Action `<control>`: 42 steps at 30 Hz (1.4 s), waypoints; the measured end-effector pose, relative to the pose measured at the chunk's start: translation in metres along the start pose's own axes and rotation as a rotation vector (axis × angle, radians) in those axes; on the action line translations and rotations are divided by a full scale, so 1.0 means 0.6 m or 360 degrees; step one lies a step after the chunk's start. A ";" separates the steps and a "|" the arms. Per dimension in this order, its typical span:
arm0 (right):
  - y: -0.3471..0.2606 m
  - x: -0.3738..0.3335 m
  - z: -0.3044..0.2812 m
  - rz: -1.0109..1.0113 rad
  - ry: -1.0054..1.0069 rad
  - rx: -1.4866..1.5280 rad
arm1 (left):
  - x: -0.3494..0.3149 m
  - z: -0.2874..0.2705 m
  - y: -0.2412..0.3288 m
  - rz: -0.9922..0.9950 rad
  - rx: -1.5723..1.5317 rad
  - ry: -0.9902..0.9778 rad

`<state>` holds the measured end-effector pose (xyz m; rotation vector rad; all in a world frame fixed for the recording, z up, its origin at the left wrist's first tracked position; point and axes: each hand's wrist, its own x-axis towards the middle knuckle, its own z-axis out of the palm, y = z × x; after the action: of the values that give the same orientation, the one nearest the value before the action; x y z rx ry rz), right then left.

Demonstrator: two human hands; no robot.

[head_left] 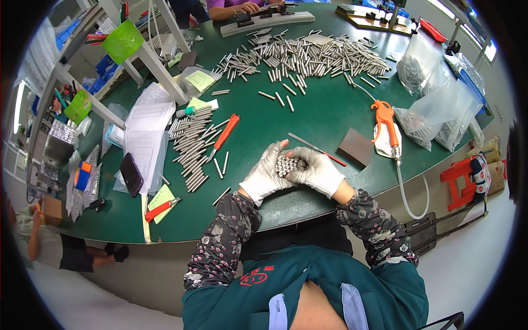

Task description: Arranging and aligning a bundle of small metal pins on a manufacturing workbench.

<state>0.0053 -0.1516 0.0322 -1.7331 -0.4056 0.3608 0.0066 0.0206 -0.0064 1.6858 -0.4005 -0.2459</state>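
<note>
A bundle of short metal pins (286, 166), seen end-on, sits between my two gloved hands near the table's front edge. My left hand (262, 175), in a white glove with bare fingertips, is wrapped round the bundle's left side. From the right, my right hand (320, 173) closes on the same bundle, its fingers against the pin ends. Just beyond my hands lies a thin file with a red handle (330, 156). A dark brown block (355, 147) rests to their right. Loose pins (221, 196) lie left of my left hand.
A large pile of pins (324, 58) covers the far table; another pin heap (192, 146) lies left, beside an orange cutter (226, 135). An orange air gun (386, 124) with hose stands right, near bagged pins (437, 118). Papers (146, 132) and a phone (131, 175) lie left. Another person's hand (247, 7) works opposite.
</note>
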 end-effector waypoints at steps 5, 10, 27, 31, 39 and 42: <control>-0.008 -0.006 -0.004 0.0089 -0.0037 0.0035 | -0.006 0.001 -0.006 0.0004 -0.0080 -0.0021; 0.001 -0.011 -0.007 0.0018 -0.0055 -0.0187 | -0.011 -0.008 -0.036 0.0211 0.0217 -0.0048; 0.038 -0.011 -0.006 -0.0082 -0.0019 -0.0031 | -0.012 -0.005 -0.006 0.0430 0.0341 -0.0177; 0.009 -0.014 -0.011 0.0182 -0.0134 -0.0068 | -0.012 -0.001 -0.010 0.0469 0.0264 -0.0162; 0.023 -0.018 -0.008 0.0054 -0.0035 0.0000 | -0.008 0.012 0.003 0.0564 0.0253 -0.0111; 0.004 -0.023 -0.005 0.0059 -0.0018 -0.0021 | -0.009 0.008 0.001 0.0538 0.0390 -0.0086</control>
<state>-0.0054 -0.1608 0.0306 -1.7541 -0.3851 0.3954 -0.0001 0.0184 -0.0069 1.8193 -0.7721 0.0087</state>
